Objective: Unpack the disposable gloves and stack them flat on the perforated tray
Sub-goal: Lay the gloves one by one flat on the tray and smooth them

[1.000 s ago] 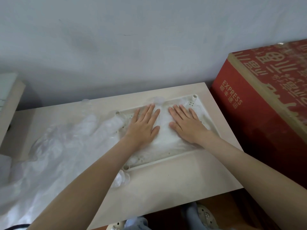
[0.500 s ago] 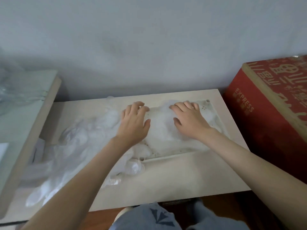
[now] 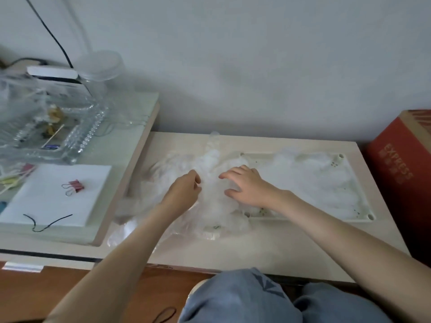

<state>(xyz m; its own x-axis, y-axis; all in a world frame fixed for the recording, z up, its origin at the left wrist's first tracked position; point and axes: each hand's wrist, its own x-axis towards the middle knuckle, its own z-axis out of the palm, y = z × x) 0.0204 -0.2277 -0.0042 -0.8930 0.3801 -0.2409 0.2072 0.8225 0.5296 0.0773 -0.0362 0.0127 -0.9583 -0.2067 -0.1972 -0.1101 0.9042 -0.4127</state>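
Note:
A white perforated tray [image 3: 349, 219] lies on the low beige table, right of centre, with a flat stack of clear disposable gloves [image 3: 310, 183] on it. A loose heap of clear gloves [image 3: 210, 206] lies left of the tray and overlaps its left end. My left hand [image 3: 184, 192] is on this heap with its fingers curled, pinching glove film. My right hand [image 3: 247, 185] sits at the tray's left end, fingers bent and spread, gripping the same film. The thin plastic hides how much each hand holds.
A red cardboard box [image 3: 401, 173] stands right of the table. A higher glass-topped table at the left carries a glass dish [image 3: 46, 127], a white pad with a red binder clip [image 3: 74, 186] and a black cord. The wall is just behind.
Both hands left the stack on the tray and moved left onto the loose heap. Their flat fingers have curled into the film. The camera has swung left.

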